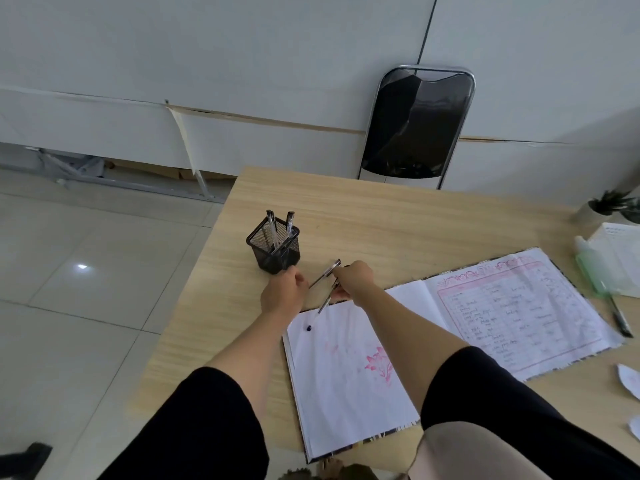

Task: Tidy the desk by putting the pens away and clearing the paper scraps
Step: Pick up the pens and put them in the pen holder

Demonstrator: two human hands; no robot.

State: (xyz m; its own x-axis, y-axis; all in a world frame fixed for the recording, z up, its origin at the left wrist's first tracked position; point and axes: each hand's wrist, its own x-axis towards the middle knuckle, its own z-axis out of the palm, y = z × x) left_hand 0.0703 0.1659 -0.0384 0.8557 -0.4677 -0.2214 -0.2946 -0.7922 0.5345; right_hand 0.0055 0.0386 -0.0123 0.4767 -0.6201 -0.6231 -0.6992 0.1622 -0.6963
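Note:
A black mesh pen holder [273, 249] stands near the desk's left edge with several pens upright in it. My left hand [282, 294] rests just below the holder, fingers curled toward its base; whether it grips the holder I cannot tell. My right hand [355, 278] is shut on two pens [325, 273] that cross each other just above the open notebook [346, 368]. Another pen [620, 318] lies at the notebook's right edge. White paper scraps [628, 381] lie at the desk's right margin. A small dark cap [309, 328] sits on the left page.
A black folding chair [415, 126] stands behind the wooden desk [381, 216]. At the far right are a small potted plant [606, 206], a white pad [620, 244] and a pale green bottle [588, 271]. Tiled floor lies left of the desk.

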